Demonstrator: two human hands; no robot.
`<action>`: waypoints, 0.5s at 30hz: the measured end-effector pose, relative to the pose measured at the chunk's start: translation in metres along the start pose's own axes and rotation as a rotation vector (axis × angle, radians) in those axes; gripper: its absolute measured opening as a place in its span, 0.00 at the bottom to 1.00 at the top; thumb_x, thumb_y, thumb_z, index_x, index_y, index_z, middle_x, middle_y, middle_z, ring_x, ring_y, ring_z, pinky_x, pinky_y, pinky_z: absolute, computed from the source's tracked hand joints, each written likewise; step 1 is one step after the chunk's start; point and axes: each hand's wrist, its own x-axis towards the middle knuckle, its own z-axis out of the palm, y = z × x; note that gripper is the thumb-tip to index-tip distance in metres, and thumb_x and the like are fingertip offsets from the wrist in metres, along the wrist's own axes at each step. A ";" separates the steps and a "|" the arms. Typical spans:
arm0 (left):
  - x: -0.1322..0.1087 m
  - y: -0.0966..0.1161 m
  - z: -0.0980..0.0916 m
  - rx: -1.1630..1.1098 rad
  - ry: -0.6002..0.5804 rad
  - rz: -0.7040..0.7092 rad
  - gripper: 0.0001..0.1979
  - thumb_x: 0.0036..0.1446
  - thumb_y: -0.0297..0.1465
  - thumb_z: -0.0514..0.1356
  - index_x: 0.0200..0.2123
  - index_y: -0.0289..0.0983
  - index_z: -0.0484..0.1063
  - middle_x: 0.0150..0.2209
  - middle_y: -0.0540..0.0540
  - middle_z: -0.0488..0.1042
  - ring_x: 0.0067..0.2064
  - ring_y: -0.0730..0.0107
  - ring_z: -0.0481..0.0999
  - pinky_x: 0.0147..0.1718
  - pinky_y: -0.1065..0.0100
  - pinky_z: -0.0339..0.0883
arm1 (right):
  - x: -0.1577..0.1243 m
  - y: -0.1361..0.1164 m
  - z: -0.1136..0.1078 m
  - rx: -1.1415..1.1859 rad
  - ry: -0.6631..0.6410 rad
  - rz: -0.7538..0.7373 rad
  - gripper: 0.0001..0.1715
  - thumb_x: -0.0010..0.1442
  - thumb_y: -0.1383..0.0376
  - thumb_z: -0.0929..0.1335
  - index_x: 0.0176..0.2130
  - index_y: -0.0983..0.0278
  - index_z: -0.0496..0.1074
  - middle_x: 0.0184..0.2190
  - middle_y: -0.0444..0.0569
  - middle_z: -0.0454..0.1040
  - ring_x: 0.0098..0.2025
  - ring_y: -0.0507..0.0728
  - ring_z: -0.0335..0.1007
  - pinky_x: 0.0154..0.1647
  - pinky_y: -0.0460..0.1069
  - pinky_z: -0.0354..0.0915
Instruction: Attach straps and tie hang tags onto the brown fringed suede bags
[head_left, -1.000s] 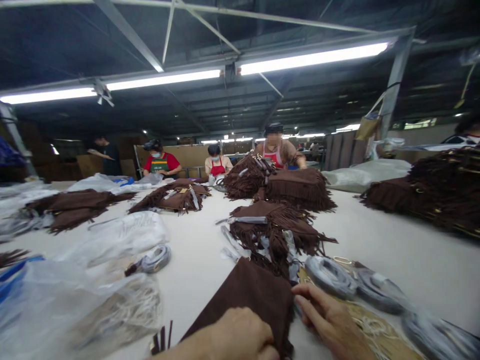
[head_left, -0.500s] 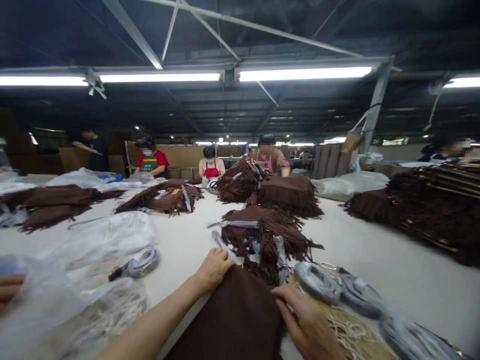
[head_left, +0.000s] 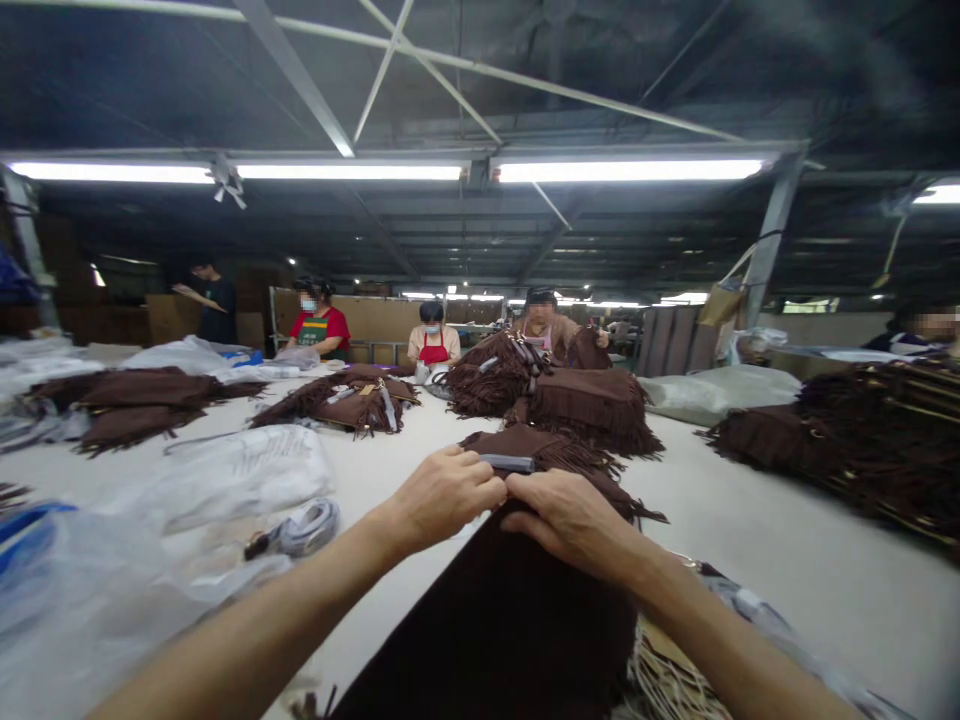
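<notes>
A dark brown fabric bag stands tilted up in front of me, its upper corner pinched in both hands. My left hand is closed on that corner from the left. Right beside it, my right hand grips the same edge, fingers curled and the two hands nearly touching. Just behind them lies a brown fringed bag with a grey-wrapped strip on it, partly hidden by my hands.
Piles of brown fringed bags lie across the white table, with a tall stack at right. Clear plastic bags and a wrapped coiled strap are at left. Pale cords lie at lower right. Several people work beyond.
My right hand has moved up and left to the bag's top corner, beside my left hand. The bag's top is lifted higher. Another person's hand at the left edge has gone from view.
</notes>
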 end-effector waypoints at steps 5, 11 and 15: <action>0.001 -0.008 -0.013 0.028 0.024 -0.022 0.07 0.66 0.27 0.53 0.34 0.38 0.68 0.31 0.49 0.72 0.34 0.65 0.70 0.33 0.65 0.59 | -0.004 0.012 -0.025 -0.032 0.091 0.117 0.04 0.64 0.62 0.67 0.38 0.60 0.70 0.33 0.47 0.79 0.37 0.59 0.75 0.35 0.48 0.59; -0.068 -0.038 0.007 -0.060 -0.225 -0.320 0.08 0.60 0.21 0.57 0.31 0.38 0.68 0.32 0.50 0.75 0.36 0.67 0.73 0.35 0.69 0.61 | -0.048 0.073 -0.030 -0.059 0.418 0.419 0.13 0.65 0.55 0.62 0.37 0.57 0.71 0.28 0.44 0.78 0.31 0.60 0.75 0.30 0.49 0.60; -0.082 -0.065 0.001 -0.035 -0.171 -0.587 0.06 0.62 0.24 0.54 0.33 0.38 0.68 0.33 0.48 0.76 0.35 0.66 0.75 0.32 0.70 0.61 | -0.047 0.079 -0.046 -0.233 0.637 0.445 0.17 0.65 0.52 0.61 0.36 0.58 0.73 0.24 0.45 0.76 0.28 0.61 0.73 0.29 0.50 0.59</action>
